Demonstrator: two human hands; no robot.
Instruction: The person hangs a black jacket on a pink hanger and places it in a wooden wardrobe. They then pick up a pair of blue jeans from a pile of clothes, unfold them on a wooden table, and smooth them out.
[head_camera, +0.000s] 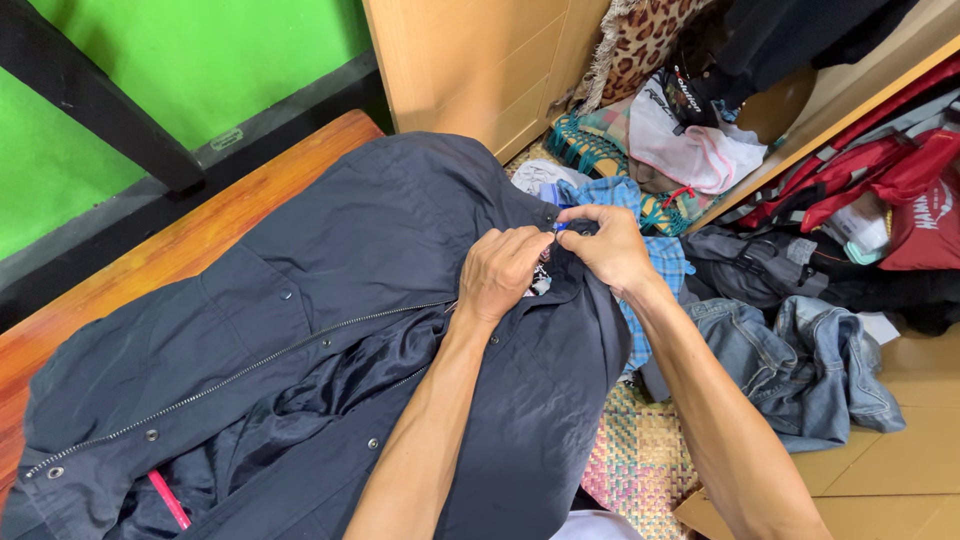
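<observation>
Noted: dark jacket (330, 340) spread unzipped on wooden bench (190, 240), long axis from lower left toward collar at upper right. Left hand (500, 272) and right hand (610, 245) touching at collar, pinching small blue item (561, 226).

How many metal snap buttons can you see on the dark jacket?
5 on the dark jacket: chest, lower left, hem corner, lower middle, below the left hand. Folds may hide more.
</observation>
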